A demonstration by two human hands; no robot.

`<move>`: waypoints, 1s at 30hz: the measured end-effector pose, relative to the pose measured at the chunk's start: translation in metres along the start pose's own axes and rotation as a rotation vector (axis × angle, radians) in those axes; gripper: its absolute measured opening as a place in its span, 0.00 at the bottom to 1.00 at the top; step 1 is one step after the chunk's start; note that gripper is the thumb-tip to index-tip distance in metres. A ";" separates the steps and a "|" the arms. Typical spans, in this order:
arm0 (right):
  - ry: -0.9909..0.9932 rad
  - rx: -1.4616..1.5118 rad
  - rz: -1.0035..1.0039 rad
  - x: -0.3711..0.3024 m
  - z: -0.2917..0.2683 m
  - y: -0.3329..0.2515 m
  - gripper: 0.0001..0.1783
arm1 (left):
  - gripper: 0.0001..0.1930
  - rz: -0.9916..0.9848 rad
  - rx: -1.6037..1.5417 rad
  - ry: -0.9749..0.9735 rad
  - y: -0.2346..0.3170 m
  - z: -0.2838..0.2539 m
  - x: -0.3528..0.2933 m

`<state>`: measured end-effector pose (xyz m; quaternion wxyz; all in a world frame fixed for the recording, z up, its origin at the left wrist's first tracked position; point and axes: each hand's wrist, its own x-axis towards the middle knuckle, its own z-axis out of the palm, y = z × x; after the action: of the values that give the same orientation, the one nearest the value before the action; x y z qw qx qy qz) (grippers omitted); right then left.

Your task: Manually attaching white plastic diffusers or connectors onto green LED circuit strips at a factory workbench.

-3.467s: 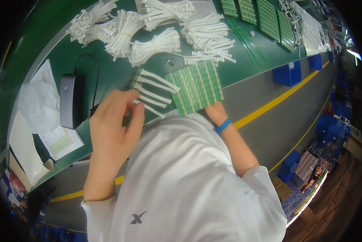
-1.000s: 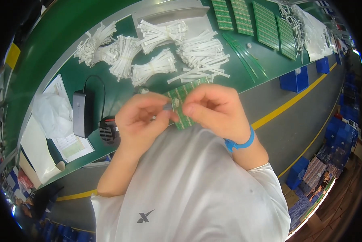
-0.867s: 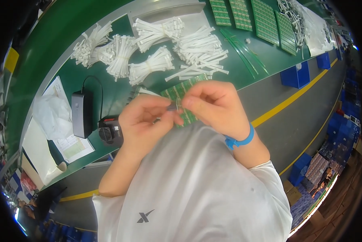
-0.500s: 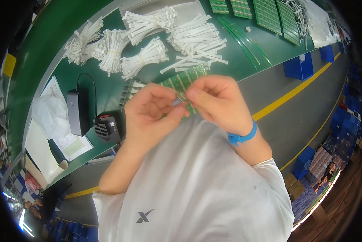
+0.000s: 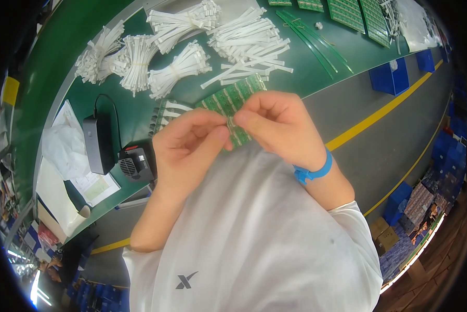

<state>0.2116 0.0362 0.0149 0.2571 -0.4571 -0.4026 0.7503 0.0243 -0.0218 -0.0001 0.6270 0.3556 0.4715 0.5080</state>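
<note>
My left hand (image 5: 189, 143) is closed in a pinch, thumb against forefinger. What lies between those fingers is mostly hidden. Facing it, my right hand (image 5: 275, 125) also pinches, its fingertips at a small circuit board (image 5: 230, 125) that is largely covered. The two sets of fingertips nearly meet. Beneath them lies a green panel of circuit boards (image 5: 251, 87), slanting at the table's near edge. Beside my left hand sits a dark holder (image 5: 158, 118) with white flat cables laid across it. A blue strap (image 5: 316, 169) circles my right wrist.
Bundles of white flat cables (image 5: 179, 65) and a loose heap (image 5: 246, 39) cover the back of the green table. Green strips (image 5: 311, 44) and more board panels (image 5: 346, 13) lie to the right. A black box (image 5: 98, 145), a vented device (image 5: 134, 164) and papers (image 5: 95, 190) are left.
My fingertips have come closer together, hiding the pale grey piece that showed between them. The view has shifted slightly, so more of the dark holder shows.
</note>
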 end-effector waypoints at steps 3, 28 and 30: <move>-0.008 -0.063 -0.028 -0.003 -0.003 -0.002 0.09 | 0.10 0.003 0.020 0.013 -0.001 0.002 -0.001; -0.051 -0.448 -0.257 -0.005 -0.016 0.008 0.04 | 0.07 0.040 0.173 -0.052 -0.007 0.005 -0.003; -0.062 -0.455 -0.267 -0.004 -0.018 0.006 0.03 | 0.07 0.040 0.168 -0.080 -0.006 0.005 -0.002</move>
<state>0.2293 0.0362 0.0076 0.2322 -0.4228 -0.6254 0.6133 0.0303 -0.0252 -0.0037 0.6031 0.4364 0.4799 0.4643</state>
